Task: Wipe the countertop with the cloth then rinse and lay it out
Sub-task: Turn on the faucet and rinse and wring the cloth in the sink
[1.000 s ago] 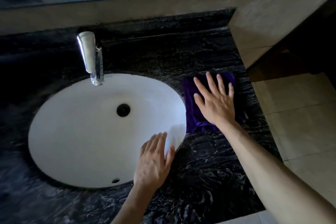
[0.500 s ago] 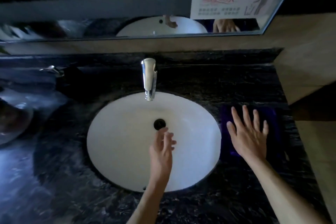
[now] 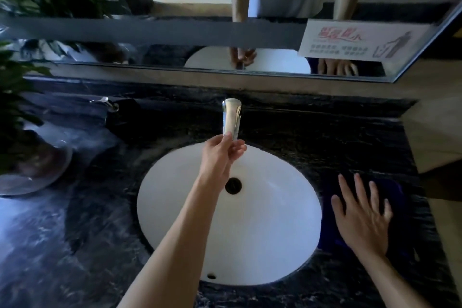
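Dim, bluish light, glare on the faucet, wide-angle bending and blur at the edges

Both forearms are bare from the lower frame edge up to the wrists, with no sleeve showing on either. The left hand and the right hand carry no glove, ring or watch that can be made out. In the mirror the person's reflected torso wears a pale, loose top, arms bare beside it.
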`<state>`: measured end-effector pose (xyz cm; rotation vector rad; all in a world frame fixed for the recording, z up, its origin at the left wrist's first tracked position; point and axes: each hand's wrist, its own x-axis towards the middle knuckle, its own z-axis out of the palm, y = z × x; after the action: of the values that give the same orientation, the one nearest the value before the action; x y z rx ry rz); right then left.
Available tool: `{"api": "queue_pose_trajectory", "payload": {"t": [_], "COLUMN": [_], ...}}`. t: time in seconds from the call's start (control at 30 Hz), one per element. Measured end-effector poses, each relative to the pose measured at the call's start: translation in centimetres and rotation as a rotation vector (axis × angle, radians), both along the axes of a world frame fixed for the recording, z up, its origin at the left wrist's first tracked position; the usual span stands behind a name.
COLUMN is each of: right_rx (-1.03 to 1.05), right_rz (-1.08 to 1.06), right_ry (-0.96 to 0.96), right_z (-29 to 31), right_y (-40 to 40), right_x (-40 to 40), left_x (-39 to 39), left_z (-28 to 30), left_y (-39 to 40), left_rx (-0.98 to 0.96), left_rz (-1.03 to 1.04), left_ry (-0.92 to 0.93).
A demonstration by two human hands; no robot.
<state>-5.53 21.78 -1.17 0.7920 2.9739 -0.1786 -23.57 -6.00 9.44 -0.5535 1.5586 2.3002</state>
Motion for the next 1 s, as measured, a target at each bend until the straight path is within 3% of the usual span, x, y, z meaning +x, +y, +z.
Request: {"api": "queue_pose_trajectory", "payload": {"t": [0.67, 1.0], "right_rx": [0.001, 0.000], "right_rz": [-0.010, -0.009], "right_ry": [0.003, 0.004], "right_z": [0.4, 0.5], "right_y": [-0.2, -0.3], "right_x": [0.0, -0.1], "left_x": [-2.5, -3.4], "left_z": [1.8, 3.8], "left_y": [-0.3, -0.5], "left_rx": [-0.220, -0.219], "left_rz": [-0.105, -0.114], "left_ry": [-0.057, -0.110]}}
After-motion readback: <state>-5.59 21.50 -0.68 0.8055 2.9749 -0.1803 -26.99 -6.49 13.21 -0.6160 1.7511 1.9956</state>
